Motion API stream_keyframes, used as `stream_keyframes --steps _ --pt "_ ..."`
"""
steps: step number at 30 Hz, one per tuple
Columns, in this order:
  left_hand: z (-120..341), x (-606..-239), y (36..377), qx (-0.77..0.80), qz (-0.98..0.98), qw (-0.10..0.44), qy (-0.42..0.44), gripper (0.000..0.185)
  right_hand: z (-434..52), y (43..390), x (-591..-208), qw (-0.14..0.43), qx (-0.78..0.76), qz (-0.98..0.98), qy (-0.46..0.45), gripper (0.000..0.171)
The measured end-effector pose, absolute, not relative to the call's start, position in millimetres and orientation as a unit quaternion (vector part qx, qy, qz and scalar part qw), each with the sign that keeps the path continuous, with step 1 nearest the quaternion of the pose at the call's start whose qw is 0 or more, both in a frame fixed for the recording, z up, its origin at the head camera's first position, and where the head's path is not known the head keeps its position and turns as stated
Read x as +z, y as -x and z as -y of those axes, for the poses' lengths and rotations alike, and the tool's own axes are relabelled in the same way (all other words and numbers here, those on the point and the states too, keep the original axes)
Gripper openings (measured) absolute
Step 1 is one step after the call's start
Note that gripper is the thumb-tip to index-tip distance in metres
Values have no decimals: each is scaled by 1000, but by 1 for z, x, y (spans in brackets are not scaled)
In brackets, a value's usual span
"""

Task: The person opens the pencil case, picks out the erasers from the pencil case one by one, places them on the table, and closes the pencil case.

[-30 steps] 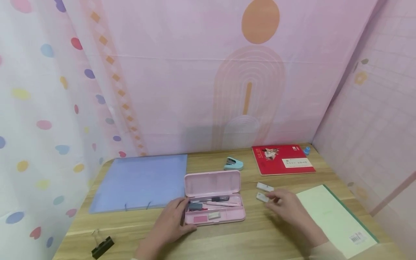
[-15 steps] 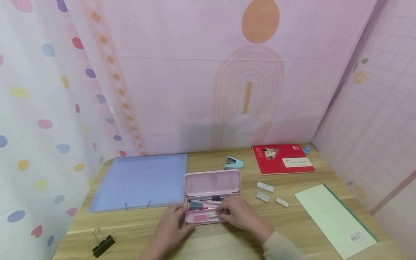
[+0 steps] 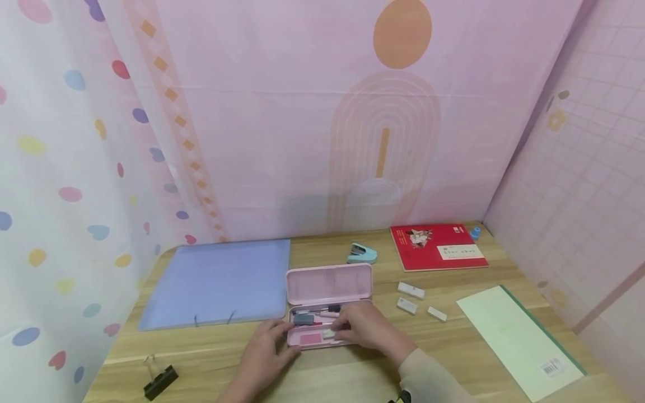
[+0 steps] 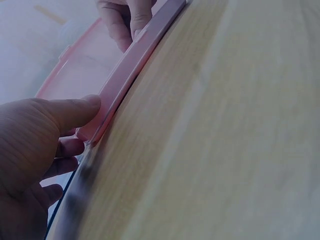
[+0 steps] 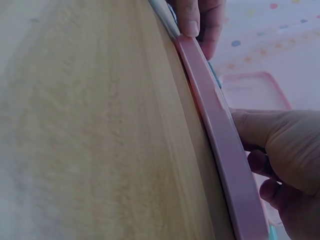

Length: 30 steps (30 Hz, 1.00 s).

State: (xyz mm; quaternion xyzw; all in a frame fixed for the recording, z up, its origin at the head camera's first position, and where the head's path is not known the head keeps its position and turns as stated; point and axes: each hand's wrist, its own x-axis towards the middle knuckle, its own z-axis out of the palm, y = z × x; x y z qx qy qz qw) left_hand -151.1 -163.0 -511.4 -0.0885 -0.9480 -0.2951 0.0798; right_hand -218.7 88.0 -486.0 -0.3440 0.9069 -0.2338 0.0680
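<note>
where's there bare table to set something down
Bare table lies between the black clip and the left hand, and between the right sleeve and the green notebook. Crowded: the pencil case, with the right hand over it.

Smooth pencil case (image 3: pixel 329 284), wood-grained table (image 3: pixel 322 378)

Bearings taken from the pencil case (image 5: pixel 226 150), curtain (image 3: pixel 262 140) at 12. Obstructed: 12 by the open lid (image 3: pixel 330 284); 1, beyond it, by the stapler (image 3: pixel 361 256); 2 to 3 by three white blocks (image 3: pixel 410 290); 4 by the right hand (image 3: pixel 367 324) and sleeve (image 3: pixel 428 378); 8 by the left hand (image 3: pixel 264 350). Passable: 6, over bare tabletop (image 3: pixel 325 372) between both hands.
</note>
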Motion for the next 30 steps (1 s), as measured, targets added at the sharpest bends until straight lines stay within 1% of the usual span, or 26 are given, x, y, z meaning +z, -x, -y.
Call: stream_keyframes --steps 7,14,18,21,25,30 --pt "163 -513 151 -294 947 87 91 46 -89 224 -487 102 -266 -894 345 17" --pt "164 -515 152 -291 949 86 85 46 -92 230 -494 129 -327 -875 334 12" --pt "164 -515 153 -292 950 77 80 46 -99 228 -492 115 -359 -865 332 12" --pt "165 -515 153 -292 950 74 80 46 -111 222 -484 85 -365 -865 335 12" --pt "164 -514 153 -296 949 77 80 45 -143 213 -476 46 -367 -872 320 11" --pt "163 -513 152 -294 950 75 77 44 -196 204 -478 31 -384 -888 249 12"
